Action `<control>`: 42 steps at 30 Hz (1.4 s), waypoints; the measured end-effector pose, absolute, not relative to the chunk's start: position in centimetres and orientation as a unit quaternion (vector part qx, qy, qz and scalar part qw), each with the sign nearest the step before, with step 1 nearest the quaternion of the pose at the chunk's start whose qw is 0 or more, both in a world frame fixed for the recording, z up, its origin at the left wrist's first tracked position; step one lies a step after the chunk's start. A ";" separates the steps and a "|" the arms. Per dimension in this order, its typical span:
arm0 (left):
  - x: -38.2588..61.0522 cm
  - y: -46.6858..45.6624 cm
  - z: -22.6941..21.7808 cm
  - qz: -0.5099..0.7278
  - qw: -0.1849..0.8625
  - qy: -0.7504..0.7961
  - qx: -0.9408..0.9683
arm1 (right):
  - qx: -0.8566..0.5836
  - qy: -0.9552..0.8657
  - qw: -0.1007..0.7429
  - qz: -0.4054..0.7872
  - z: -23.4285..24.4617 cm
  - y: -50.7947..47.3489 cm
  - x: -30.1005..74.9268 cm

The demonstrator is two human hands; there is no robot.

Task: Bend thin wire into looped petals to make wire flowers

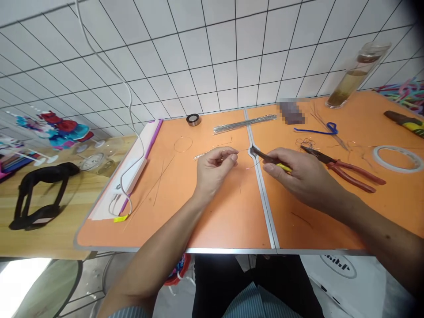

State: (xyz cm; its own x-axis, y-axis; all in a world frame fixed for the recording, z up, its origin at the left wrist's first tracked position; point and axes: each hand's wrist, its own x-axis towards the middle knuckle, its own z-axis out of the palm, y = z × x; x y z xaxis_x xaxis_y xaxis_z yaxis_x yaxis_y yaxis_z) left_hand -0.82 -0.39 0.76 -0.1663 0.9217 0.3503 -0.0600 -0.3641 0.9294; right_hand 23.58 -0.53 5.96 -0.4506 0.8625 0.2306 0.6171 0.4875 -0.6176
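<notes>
My left hand [215, 170] pinches a thin metal wire [243, 151] between thumb and fingers, above the orange folding table [165, 221]. My right hand [294, 174] grips small yellow-handled pliers [270, 160], with their black jaws [255, 153] at the wire close to my left fingertips. To the right of that hand lie red-handled pliers [351, 173] and a small tangle of dark wire [306, 143]. A loop of fine wire [183, 143] rests to the left.
Steel rods [244, 123], a black tape roll [193, 119], blue pipe cleaner [318, 130], a white tape roll [397, 159] and a glass jar [357, 75] stand on the table. A white power strip [132, 172] lies at its left edge, beside a wooden table [66, 229].
</notes>
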 end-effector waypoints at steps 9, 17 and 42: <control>-0.8 -0.5 0.1 0.630 0.321 0.434 0.559 | -0.460 -0.792 0.246 0.319 3.8 -0.7 23.1; -0.5 -0.8 0.1 0.624 0.239 0.406 0.623 | -0.455 -0.769 0.243 0.379 3.5 -0.8 22.7; 0.0 -1.3 0.3 0.607 0.156 0.425 0.653 | -0.431 -0.730 0.262 0.462 2.7 -0.9 22.7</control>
